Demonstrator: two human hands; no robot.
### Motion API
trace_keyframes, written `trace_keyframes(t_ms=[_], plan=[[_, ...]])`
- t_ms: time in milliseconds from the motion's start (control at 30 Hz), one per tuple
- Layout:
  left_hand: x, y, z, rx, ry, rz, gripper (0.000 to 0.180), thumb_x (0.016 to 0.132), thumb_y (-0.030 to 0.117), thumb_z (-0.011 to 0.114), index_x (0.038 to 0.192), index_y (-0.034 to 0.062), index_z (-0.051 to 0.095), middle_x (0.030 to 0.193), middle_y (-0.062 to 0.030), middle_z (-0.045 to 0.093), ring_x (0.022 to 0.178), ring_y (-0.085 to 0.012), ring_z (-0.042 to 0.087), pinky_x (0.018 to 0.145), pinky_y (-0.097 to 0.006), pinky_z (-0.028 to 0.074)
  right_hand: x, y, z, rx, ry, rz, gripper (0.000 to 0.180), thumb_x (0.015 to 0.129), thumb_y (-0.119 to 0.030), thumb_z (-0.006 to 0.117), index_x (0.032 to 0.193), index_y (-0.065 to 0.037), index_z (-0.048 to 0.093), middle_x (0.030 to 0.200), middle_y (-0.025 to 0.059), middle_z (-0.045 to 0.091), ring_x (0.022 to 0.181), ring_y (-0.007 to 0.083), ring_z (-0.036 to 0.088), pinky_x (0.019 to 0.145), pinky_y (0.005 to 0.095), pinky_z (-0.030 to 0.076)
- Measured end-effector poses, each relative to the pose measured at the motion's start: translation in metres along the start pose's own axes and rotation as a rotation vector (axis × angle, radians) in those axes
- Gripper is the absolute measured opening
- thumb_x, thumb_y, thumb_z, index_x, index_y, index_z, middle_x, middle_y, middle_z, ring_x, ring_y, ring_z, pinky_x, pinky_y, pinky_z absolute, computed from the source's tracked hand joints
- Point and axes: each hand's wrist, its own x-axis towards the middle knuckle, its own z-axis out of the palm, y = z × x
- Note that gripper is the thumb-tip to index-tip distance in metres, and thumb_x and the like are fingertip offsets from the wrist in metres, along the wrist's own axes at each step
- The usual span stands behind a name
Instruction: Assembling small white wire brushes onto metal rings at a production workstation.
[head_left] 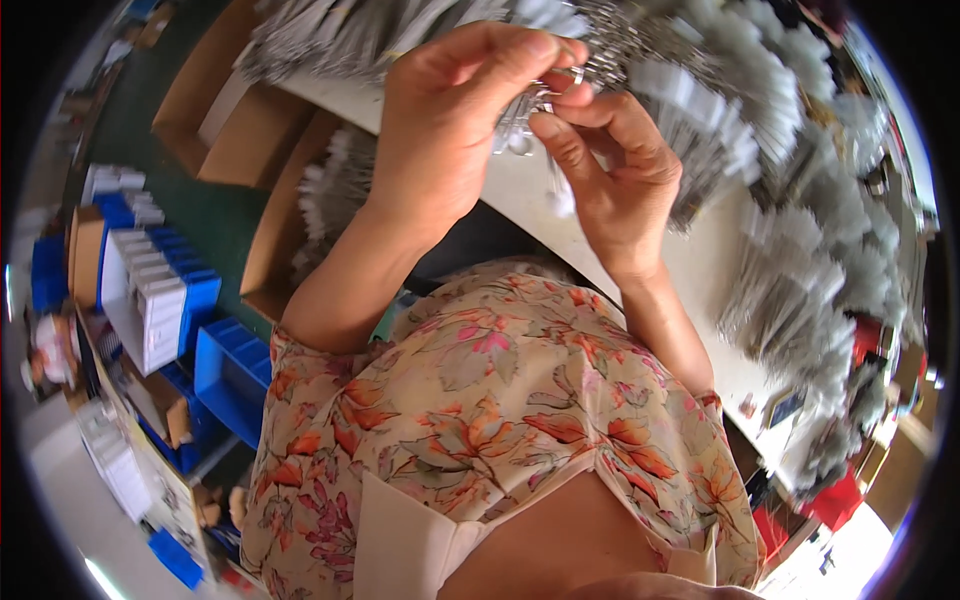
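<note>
- The left hand is raised over the near edge of the white counter, its back toward the camera and its fingers curled forward and pressed together at the tips
- The right hand sits just beside it, thumb and forefinger bent toward the left fingertips, the other fingers folded loosely into the palm
- Between the two hands is a small bunch of thin silvery metal pieces, pinched by both; the left fingers close on it from above and the right thumb and forefinger touch it from the side
- The exact shape of the pieces is too small and blurred to tell, though a little metal ring shows near the left fingertips
- The bunch hangs just above the counter edge, in front of the person's chest
- Heaps of grey and white carded items cover the far and right parts of the counter, fanned out in overlapping piles
- A brown cardboard box stands to the left on the green floor, and a second open box beside the counter holds more of the pale items
- Blue plastic bins with white packets lie lower left
- The person wears a floral top in cream, orange and pink
</note>
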Motion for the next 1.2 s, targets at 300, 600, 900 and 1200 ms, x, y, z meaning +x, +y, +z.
trace_keyframes(t_ms=[300, 600, 900, 1200], plan=[[-0.032, 0.058, -0.088, 0.676, -0.159, -0.224, 0.016, 0.088, 0.011, 0.053, 0.086, -0.002, 0.061, 0.081, -0.007, 0.063, 0.061, -0.0102, 0.058, 0.056, -0.022, 0.047, -0.026, 0.028, -0.014, -0.283, -0.337, 0.213, 0.011, 0.077, -0.001, 0.065, 0.087, 0.0, 0.062, 0.081, 0.0057, 0.063, 0.076, 0.0118, 0.059, 0.071, 0.0233, 0.046], [-0.105, -0.124, -0.212, 1.654, -0.468, -0.647, 0.022, 0.078, 0.026, 0.059, 0.082, 0.0044, 0.064, 0.077, -0.0145, 0.063, 0.082, -0.0311, 0.062, 0.074, -0.044, 0.046, -0.059, 0.053, -0.018, -0.231, -0.367, 0.656, 0.007, 0.08, -0.002, 0.063, 0.087, 0.0, 0.062, 0.082, 0.0022, 0.062, 0.081, 0.0088, 0.056, 0.078, 0.0227, 0.044], [-0.117, -0.132, -0.247, 1.322, -0.448, -0.883, 0.027, 0.08, 0.027, 0.056, 0.092, 0.0037, 0.064, 0.089, -0.0166, 0.064, 0.086, -0.0317, 0.06, 0.078, -0.037, 0.046, -0.049, 0.061, -0.01, -0.236, -0.396, 0.67, 0.006, 0.08, -0.001, 0.062, 0.086, -0.001, 0.062, 0.08, 0.0024, 0.062, 0.08, 0.0087, 0.057, 0.076, 0.0231, 0.044], [0.036, 0.016, -0.134, 0.332, -0.748, -0.728, 0.037, 0.08, 0.015, 0.065, 0.111, -0.0032, 0.055, 0.101, -0.0114, 0.062, 0.094, -0.0176, 0.06, 0.083, -0.03, 0.045, -0.019, 0.055, -0.059, -0.182, -0.351, 0.532, 0.009, 0.077, -0.01, 0.067, 0.085, -0.005, 0.066, 0.08, 0.0046, 0.062, 0.075, 0.0124, 0.059, 0.064, 0.0263, 0.044]])
